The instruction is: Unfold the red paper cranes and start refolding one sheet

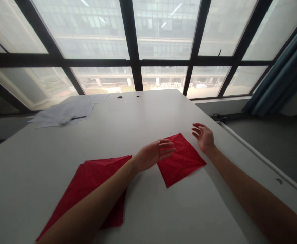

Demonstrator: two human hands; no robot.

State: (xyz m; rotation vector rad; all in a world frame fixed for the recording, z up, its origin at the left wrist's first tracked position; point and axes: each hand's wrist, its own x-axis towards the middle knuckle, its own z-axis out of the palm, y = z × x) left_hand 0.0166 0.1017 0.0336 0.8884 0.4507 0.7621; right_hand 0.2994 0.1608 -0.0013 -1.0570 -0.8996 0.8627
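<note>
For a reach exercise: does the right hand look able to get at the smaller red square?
Probably yes: the right hand is beside the smaller red square, whose right side looks uncovered; the left hand overlaps its left part.

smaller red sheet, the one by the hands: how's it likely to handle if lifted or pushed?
Probably floppy: the smaller red sheet shows creases across its face. Likely light too, since its edges look thin, though the layer count isn't clear. Pushed, it may slide or wrinkle rather than tip, as it lies flat on the smooth-looking white table.
</note>
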